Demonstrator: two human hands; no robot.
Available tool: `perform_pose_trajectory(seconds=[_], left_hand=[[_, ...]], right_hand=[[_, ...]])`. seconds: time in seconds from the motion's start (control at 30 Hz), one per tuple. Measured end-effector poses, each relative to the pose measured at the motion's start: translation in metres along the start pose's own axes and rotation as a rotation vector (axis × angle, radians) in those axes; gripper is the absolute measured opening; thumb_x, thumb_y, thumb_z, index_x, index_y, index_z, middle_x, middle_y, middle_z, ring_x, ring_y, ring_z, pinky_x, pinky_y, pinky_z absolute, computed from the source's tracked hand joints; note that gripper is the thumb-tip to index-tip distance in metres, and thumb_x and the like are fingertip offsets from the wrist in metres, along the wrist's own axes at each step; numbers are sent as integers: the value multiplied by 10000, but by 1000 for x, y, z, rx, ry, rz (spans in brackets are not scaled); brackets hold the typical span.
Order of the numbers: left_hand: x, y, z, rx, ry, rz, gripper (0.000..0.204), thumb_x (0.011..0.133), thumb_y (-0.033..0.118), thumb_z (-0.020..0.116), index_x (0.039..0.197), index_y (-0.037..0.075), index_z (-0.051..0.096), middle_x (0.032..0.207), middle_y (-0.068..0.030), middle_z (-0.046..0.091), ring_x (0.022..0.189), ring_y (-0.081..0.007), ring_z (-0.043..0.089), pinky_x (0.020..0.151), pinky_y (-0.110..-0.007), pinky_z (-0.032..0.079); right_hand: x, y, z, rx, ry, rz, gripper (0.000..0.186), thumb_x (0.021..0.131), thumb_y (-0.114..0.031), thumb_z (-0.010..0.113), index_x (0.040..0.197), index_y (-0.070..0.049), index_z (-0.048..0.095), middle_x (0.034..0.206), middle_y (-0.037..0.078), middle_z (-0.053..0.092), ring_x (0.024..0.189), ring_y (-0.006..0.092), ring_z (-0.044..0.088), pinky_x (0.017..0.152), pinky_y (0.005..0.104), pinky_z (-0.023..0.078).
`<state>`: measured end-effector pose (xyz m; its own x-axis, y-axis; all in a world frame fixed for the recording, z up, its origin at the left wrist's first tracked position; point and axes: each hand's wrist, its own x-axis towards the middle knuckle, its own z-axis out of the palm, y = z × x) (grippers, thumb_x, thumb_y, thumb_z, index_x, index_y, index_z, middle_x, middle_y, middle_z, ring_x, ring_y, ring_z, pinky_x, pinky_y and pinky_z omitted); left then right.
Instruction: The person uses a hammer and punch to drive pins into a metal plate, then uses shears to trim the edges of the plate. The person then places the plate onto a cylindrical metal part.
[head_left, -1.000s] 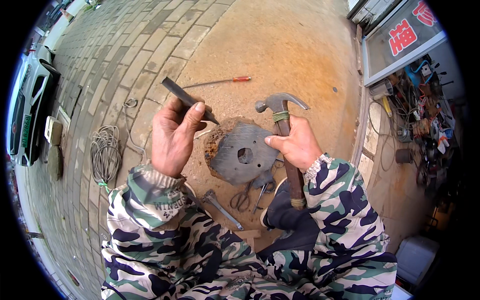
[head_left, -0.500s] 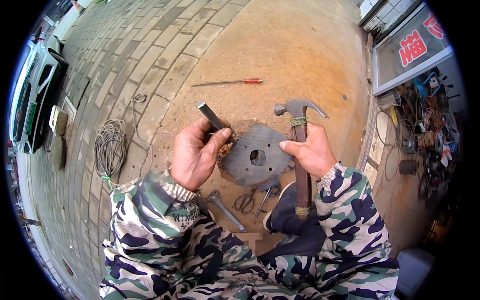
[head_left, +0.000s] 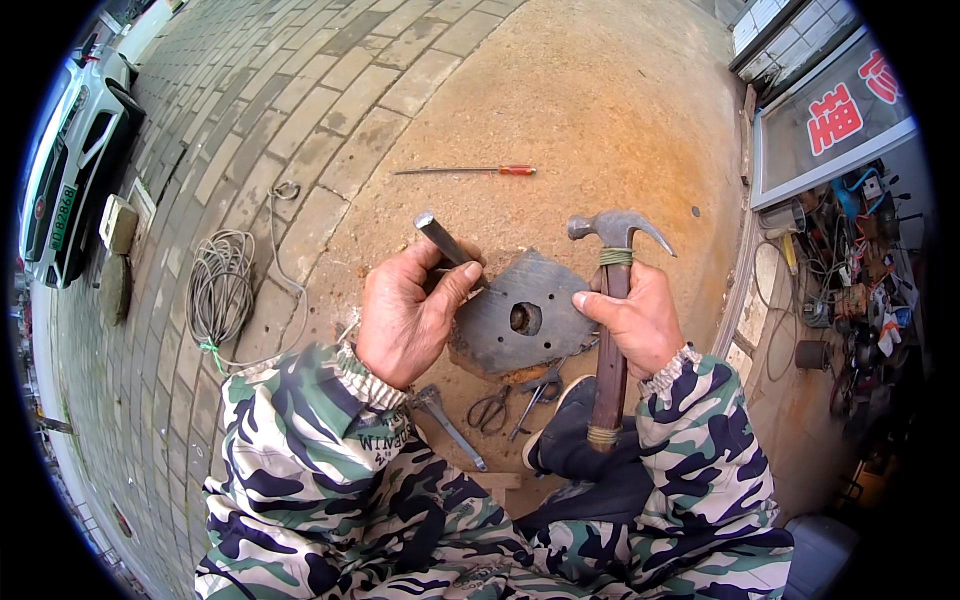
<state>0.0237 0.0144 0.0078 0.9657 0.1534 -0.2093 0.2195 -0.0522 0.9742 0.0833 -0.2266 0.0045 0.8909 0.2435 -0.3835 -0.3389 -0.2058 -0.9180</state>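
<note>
My left hand [head_left: 410,320] is closed on a dark metal bar [head_left: 445,238], held tilted at the upper-left edge of a grey plate [head_left: 510,290] with a large central hole and smaller holes. My right hand [head_left: 630,315] grips a claw hammer [head_left: 612,390] by its cord-bound wooden handle, head upward, with the thumb at the plate's right edge. The plate lies on a lumpy base, mostly hidden. Below it lie scissors [head_left: 488,412], a slender tool like pliers [head_left: 535,405] and a metal wrench-like bar [head_left: 450,430]. A red-handled screwdriver [head_left: 515,170] lies beyond the plate.
A coiled cable [head_left: 220,285] lies on paving at left, near stone blocks [head_left: 118,235] and a parked car [head_left: 75,150]. At right are a glass door panel [head_left: 820,110], cluttered tools and parts [head_left: 850,280] and a grey container [head_left: 810,560]. My dark shoe [head_left: 560,440] is below the hammer.
Both hands have moved rightward in the view. The bar has become more upright and its lower end is over the plate. The surroundings have shifted right and slightly down as the view moved.
</note>
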Motion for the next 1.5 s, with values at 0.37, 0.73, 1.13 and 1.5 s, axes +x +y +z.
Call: perform_pose_trajectory(seconds=[0.37, 0.73, 1.13, 1.5], left_hand=[[-1, 14, 6, 175, -40, 41, 167, 971, 86, 657, 1102, -16, 673, 932, -23, 685, 876, -96, 620, 797, -252, 522], [0, 9, 9, 182, -69, 84, 136, 948, 41, 670, 1069, -22, 679, 895, -20, 682, 844, -88, 612, 785, -259, 528], [3, 9, 9, 558, -46, 406, 117, 880, 36, 701, 995, 21, 710, 822, -125, 700, 736, -228, 697, 683, -317, 545], [-2, 0, 0, 541, -27, 456, 130, 873, 25, 681, 1002, 34, 670, 863, -163, 677, 780, -326, 687, 694, -363, 538]], right_hand=[[4, -1, 6, 37, 5, -13, 161, 812, 12, 720, 829, -31, 566, 727, -27, 536, 646, 65, 497, 581, 262, 431], [7, 3, 5, -56, -3, -7, 177, 822, -11, 745, 861, -30, 573, 734, -19, 556, 635, 60, 515, 570, 248, 431], [6, -1, 4, -349, 134, -118, 181, 839, -100, 722, 808, 4, 578, 639, 77, 556, 583, 176, 525, 574, 344, 436], [-40, -112, 16, -725, 40, -1006, 394, 896, -109, 725, 1231, 49, 592, 828, 107, 662, 629, 202, 622, 599, 334, 498]])
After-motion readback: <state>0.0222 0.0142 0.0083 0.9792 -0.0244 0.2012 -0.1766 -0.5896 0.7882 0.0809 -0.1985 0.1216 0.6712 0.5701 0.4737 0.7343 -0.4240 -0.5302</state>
